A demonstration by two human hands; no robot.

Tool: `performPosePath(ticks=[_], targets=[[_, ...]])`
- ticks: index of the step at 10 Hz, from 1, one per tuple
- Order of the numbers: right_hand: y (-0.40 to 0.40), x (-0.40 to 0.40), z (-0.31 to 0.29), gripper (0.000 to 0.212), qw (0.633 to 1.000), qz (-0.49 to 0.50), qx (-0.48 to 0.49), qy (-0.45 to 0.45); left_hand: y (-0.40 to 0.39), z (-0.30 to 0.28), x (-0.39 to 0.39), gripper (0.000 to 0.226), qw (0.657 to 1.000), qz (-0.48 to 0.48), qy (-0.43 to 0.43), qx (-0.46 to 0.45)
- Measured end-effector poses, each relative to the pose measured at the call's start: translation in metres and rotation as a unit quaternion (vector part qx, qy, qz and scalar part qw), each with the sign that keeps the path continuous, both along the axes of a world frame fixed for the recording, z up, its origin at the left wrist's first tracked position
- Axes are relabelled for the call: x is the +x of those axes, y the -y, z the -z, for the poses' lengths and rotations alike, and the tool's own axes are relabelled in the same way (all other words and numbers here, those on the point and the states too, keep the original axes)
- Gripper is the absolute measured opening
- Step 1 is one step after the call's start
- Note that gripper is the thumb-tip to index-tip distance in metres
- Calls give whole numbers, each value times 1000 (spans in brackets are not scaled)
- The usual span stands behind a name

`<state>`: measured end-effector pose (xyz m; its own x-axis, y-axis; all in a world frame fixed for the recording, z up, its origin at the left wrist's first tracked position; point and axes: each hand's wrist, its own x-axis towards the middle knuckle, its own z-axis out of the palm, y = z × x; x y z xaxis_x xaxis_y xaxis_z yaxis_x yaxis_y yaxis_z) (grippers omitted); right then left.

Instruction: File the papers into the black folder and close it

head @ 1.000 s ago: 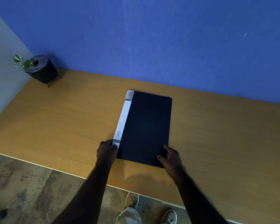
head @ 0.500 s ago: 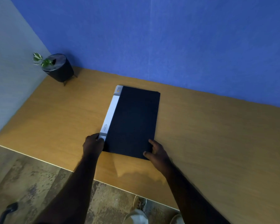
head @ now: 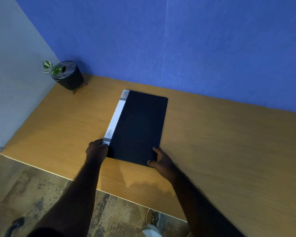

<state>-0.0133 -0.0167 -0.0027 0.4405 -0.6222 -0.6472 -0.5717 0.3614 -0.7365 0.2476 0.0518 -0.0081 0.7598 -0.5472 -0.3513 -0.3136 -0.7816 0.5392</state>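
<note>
The black folder [head: 138, 127] lies closed and flat on the wooden table [head: 220, 142], its white spine label along the left edge. My left hand [head: 97, 150] grips the near left corner at the spine. My right hand [head: 161, 160] holds the near right corner, thumb on the cover and fingers curled at the edge. No loose papers are visible; anything inside the folder is hidden.
A small black pot with a green-and-white plant [head: 67, 75] stands at the table's far left corner by the blue wall. The table's near edge runs diagonally below my forearms, with the floor and my shoes beyond it.
Both hands keep the same hold on the folder's near corners. The view has shifted, so the folder and pot appear further right in the frame.
</note>
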Motion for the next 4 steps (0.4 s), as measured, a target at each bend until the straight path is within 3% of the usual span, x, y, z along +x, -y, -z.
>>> performPosePath(ticks=[2,4], targets=[[0,-18,-9,71,991,-27,-101,-81,3,-10,-16,53,997,-15,57,40],[6,-94,-37,70,957,-64,-208,-194,11,-47,-67,54,989,75,121,27]])
